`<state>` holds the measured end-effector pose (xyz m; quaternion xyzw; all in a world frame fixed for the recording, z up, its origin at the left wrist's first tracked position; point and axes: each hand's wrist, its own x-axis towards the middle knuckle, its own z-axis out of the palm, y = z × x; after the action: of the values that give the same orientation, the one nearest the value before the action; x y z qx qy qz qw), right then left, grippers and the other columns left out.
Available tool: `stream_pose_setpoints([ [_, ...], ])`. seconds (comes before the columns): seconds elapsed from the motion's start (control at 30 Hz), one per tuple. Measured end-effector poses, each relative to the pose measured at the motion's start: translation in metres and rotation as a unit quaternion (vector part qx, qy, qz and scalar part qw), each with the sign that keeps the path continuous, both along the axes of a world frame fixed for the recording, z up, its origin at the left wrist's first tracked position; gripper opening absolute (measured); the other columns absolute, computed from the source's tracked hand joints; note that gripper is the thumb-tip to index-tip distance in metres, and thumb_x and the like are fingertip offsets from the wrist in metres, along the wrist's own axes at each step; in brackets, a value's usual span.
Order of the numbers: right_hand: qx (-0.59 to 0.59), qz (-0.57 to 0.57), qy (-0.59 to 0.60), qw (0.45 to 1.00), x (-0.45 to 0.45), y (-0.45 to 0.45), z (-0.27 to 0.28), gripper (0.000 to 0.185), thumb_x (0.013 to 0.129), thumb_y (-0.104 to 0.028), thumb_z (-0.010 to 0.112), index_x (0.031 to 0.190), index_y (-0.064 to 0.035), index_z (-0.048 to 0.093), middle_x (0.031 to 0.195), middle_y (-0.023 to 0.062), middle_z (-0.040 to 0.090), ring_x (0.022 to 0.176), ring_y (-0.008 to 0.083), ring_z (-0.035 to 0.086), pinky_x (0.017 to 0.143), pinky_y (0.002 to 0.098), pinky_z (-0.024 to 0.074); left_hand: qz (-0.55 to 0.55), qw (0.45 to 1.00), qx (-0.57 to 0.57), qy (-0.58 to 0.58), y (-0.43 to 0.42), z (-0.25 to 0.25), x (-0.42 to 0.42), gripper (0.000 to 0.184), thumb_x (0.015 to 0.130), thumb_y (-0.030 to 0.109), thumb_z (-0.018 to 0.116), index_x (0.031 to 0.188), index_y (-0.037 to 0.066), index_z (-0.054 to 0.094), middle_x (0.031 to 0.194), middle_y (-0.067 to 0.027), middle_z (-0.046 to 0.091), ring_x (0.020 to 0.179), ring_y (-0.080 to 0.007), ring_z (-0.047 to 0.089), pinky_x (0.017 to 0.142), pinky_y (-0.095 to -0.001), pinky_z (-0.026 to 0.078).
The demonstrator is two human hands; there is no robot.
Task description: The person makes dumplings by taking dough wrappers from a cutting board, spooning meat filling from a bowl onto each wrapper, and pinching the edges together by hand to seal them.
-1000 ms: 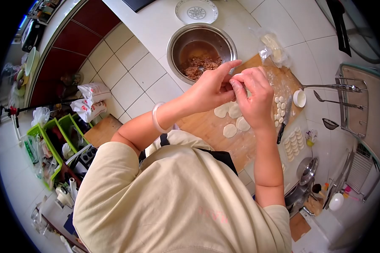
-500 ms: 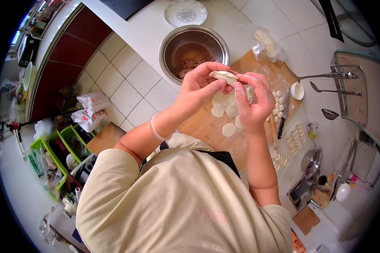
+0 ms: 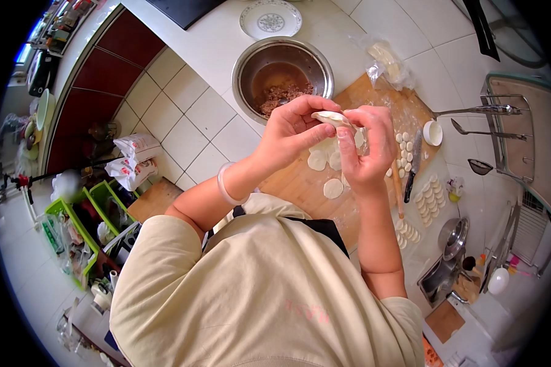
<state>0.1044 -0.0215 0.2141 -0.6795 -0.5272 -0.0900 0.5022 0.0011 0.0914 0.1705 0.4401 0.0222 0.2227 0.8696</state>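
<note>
A folded white dumpling [image 3: 332,118] is held between my two hands above the wooden board [image 3: 294,186]. My left hand [image 3: 294,129], with a pale bangle on its wrist, grips the dumpling's left part between thumb and fingers. My right hand [image 3: 368,144] pinches its right end. Flat round dough wrappers [image 3: 333,188] lie on the board below, partly hidden by my right hand. Beyond my hands stands a metal bowl [image 3: 283,76] with reddish-brown filling. Small dough pieces [image 3: 404,151] lie right of my right hand, beside a rolling pin [image 3: 398,191] and a knife [image 3: 414,168].
Rows of dumplings [image 3: 430,200] lie to the right of the board. A patterned plate [image 3: 270,19] is behind the bowl. A bag of dough [image 3: 387,64] and a small white cup [image 3: 433,133] stand near the board's far edge. Ladles [image 3: 480,110] hang at the right.
From one second ago, the dumpling has come into view between my hands, and the camera view has shifted. Since half a second ago, my right fingers have closed in along the dumpling's edge.
</note>
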Motion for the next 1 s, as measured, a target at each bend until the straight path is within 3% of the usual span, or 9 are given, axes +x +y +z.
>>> stream_pose_setpoints([
  [0.23,0.01,-0.009,-0.051,0.999,0.001,0.0,0.002,0.013,0.078,-0.003,0.068,0.09,-0.0023,0.063,0.089,0.0101,0.057,0.076,0.022,0.054,0.06,0.0298,0.0473,0.002,1.0,-0.016,-0.007,-0.004,-0.001,0.003,0.029,0.089,0.003,0.06,0.117,-0.002,0.053,0.111,-0.0104,0.06,0.097,-0.0164,0.061,0.083,-0.0299,0.051],
  [0.3,0.019,-0.033,0.048,0.998,-0.004,-0.002,0.003,0.013,0.079,-0.003,0.068,0.09,-0.0015,0.063,0.087,0.0101,0.059,0.075,0.0207,0.055,0.06,0.0286,0.0482,0.022,0.999,-0.026,0.005,-0.002,-0.002,0.004,0.027,0.089,0.005,0.061,0.115,-0.001,0.054,0.11,-0.0105,0.061,0.094,-0.0147,0.061,0.079,-0.0285,0.05],
  [0.4,0.046,-0.037,0.059,0.997,-0.003,-0.003,-0.006,0.011,0.079,-0.002,0.067,0.089,-0.0011,0.062,0.085,0.0099,0.059,0.073,0.0199,0.056,0.061,0.0284,0.0486,0.018,0.999,-0.029,-0.003,-0.003,-0.003,0.004,0.026,0.09,0.008,0.061,0.114,-0.001,0.055,0.109,-0.0103,0.062,0.093,-0.0135,0.06,0.077,-0.0273,0.049],
  [0.53,0.042,-0.04,0.055,0.997,-0.003,-0.004,-0.005,0.01,0.08,-0.001,0.067,0.089,-0.0011,0.062,0.084,0.0096,0.059,0.072,0.0201,0.056,0.062,0.0294,0.0486,0.014,0.999,-0.038,0.008,-0.005,0.002,0.003,0.026,0.09,0.008,0.061,0.114,-0.001,0.055,0.109,-0.0103,0.062,0.095,-0.0143,0.06,0.079,-0.0281,0.05],
  [0.6,0.008,-0.061,-0.018,0.998,-0.002,-0.006,-0.007,0.009,0.081,-0.001,0.067,0.088,-0.0008,0.061,0.084,0.0098,0.059,0.072,0.0204,0.056,0.062,0.0289,0.0486,0.008,0.999,-0.043,0.006,-0.007,0.0,0.004,0.026,0.09,0.007,0.061,0.114,-0.001,0.054,0.109,-0.0107,0.062,0.096,-0.0152,0.06,0.082,-0.0293,0.05],
  [0.73,0.033,-0.057,-0.046,0.997,-0.002,-0.003,-0.009,0.009,0.081,-0.001,0.067,0.088,-0.001,0.061,0.085,0.0101,0.059,0.072,0.0215,0.057,0.062,0.0294,0.0481,0.002,0.997,-0.074,0.005,-0.008,-0.001,0.004,0.026,0.09,0.007,0.06,0.115,0.0,0.054,0.109,-0.0107,0.062,0.097,-0.0162,0.06,0.086,-0.0307,0.05],
  [0.8,0.078,-0.059,0.072,0.993,-0.007,-0.001,-0.009,0.009,0.081,-0.001,0.067,0.088,-0.001,0.061,0.084,0.0105,0.06,0.072,0.0228,0.057,0.062,0.0304,0.0479,-0.001,0.993,-0.115,0.014,-0.009,0.002,0.003,0.026,0.09,0.006,0.06,0.116,0.001,0.054,0.109,-0.0104,0.062,0.098,-0.0166,0.059,0.086,-0.0314,0.049],
  [1.0,0.056,-0.091,0.063,0.992,-0.009,-0.008,-0.018,0.008,0.081,-0.001,0.067,0.087,-0.0003,0.061,0.082,0.0111,0.062,0.07,0.0232,0.058,0.064,0.0313,0.0486,-0.02,0.989,-0.143,0.011,-0.012,0.0,0.002,0.027,0.091,0.007,0.059,0.117,0.001,0.053,0.109,-0.01,0.062,0.096,-0.0165,0.059,0.086,-0.0316,0.049],
])
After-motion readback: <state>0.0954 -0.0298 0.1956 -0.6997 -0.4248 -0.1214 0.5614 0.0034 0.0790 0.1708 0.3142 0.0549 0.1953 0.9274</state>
